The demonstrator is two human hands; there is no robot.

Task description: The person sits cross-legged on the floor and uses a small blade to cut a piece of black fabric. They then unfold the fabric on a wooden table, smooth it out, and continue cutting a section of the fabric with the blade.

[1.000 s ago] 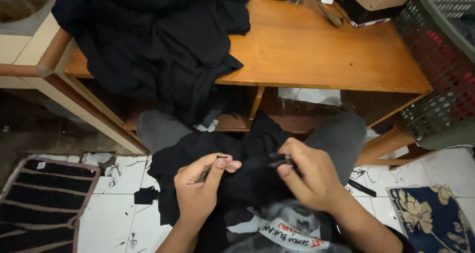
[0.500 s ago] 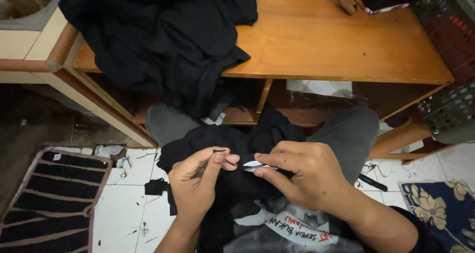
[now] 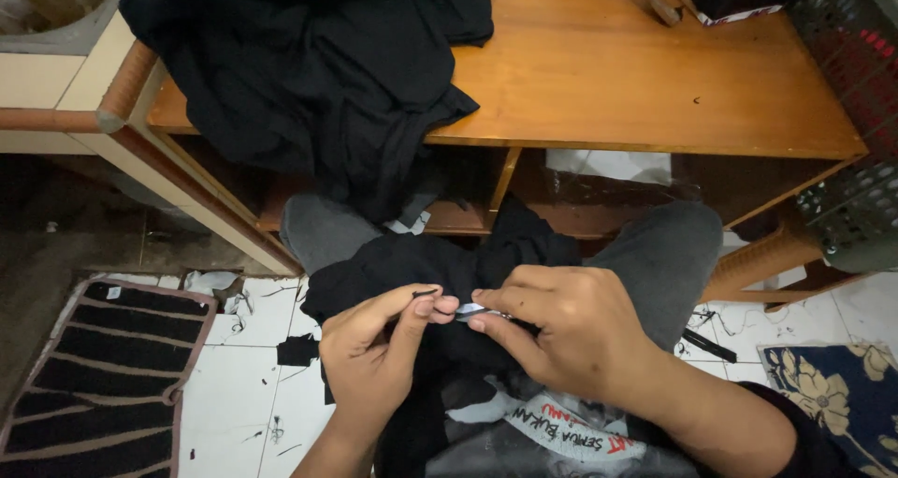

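While black cloth [image 3: 309, 76] drapes it, wooden table [image 3: 636, 85] stands over white tiles [image 3: 234, 412].

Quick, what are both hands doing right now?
Left hand: pinched shut on the black cloth.
Right hand: shut on a small metal tool.

A heap of cloth [image 3: 309, 76] lies on the left end of the table [image 3: 636, 85], far from the lap. Near, both hands meet over a garment [image 3: 412, 263] on the knees; a mat [image 3: 103, 375] lies left, a basket [image 3: 856, 113] right.
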